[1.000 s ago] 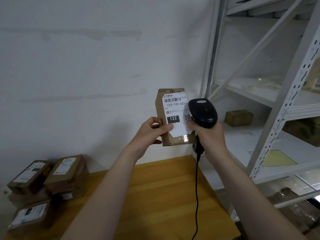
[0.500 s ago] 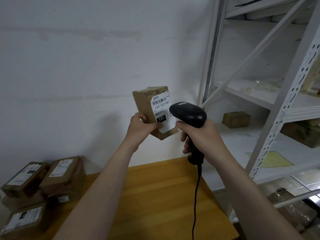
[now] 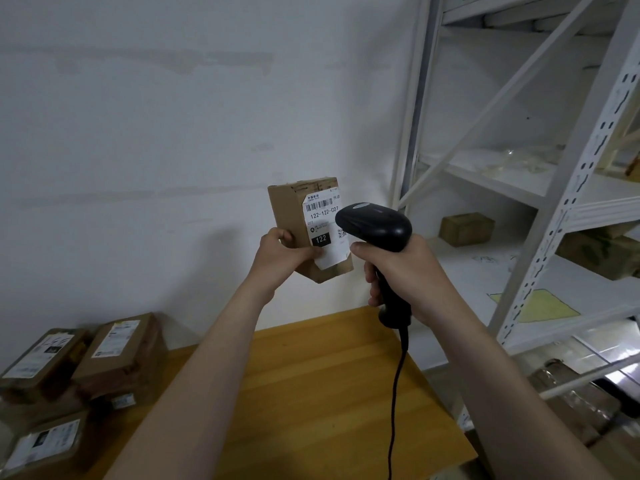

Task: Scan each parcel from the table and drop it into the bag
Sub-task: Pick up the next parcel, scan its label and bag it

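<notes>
The left hand point(image 3: 284, 251) grasps a small cardboard parcel point(image 3: 292, 216) by its lower end. The thumb lies across the bottom of the white shipping label point(image 3: 323, 220) and the fingers wrap round the far side. The parcel is held in the air, upright and slightly tilted, in front of the white wall point(image 3: 173, 150). The right hand point(image 3: 412, 271) is clenched round the handle of a black barcode scanner point(image 3: 375, 225). The scanner's head sits just beside the parcel's labelled face and, from this view, overlaps the label's right edge; whether it touches the box cannot be told. No scan light shows on the label. The scanner's cable point(image 3: 394, 393) hangs down in front of the wooden table point(image 3: 329, 393) below.

At the table's left end, against the wall and well apart from the hands, lies a pile of labelled parcels point(image 3: 121, 355), at least three. To the right stands a white metal shelving rack point(image 3: 568, 209) with a small brown box point(image 3: 465, 228) on one shelf. The bag is not in view.

By the look of it, the step in hand is the scan of this one parcel, with the label turned toward the scanner. Its drop into the bag is not yet done. With the pile waiting on the table, the task seems well short of finished. How many parcels already lie in the bag cannot be judged from here.
</notes>
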